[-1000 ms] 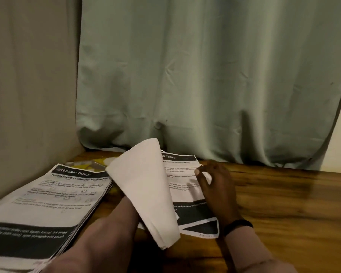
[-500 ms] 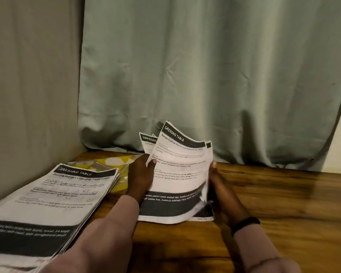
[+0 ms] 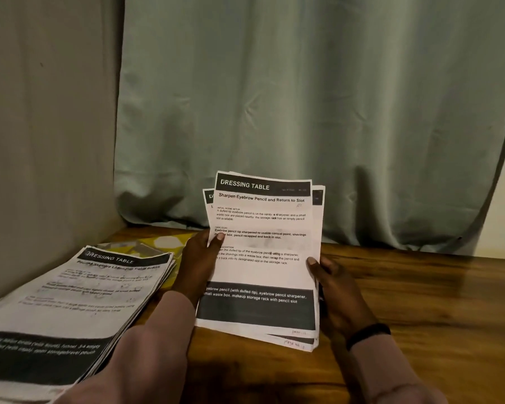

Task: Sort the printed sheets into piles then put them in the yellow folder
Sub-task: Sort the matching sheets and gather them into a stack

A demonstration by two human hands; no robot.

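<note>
We hold a small bundle of printed sheets (image 3: 263, 258) upright between both hands above the wooden worktop (image 3: 420, 301). The left hand (image 3: 199, 263) grips the bundle's left edge, with its thumb lying across the front page. The right hand (image 3: 333, 287) grips the right edge, thumb tip on the page margin and fingers behind the paper. The bundle's lower edge sits close to the worktop; we cannot tell whether it touches. The sheets are fanned slightly, so corners of the rear pages show at the upper left and right. The front page carries the heading "DRESSING TABLE" and the title "Sharpen Eyebrow Pencil and Return to Slot".

A larger pile of printed sheets (image 3: 70, 301) lies flat on the worktop to the left of the hands, against the grey wall (image 3: 41, 141). The yellow folder (image 3: 164, 243) lies beyond that pile, partly covered by it, with only its far corner in view behind the left hand. A pale green curtain (image 3: 303, 97) hangs behind the worktop. A dark band (image 3: 368, 333) circles the right wrist.
</note>
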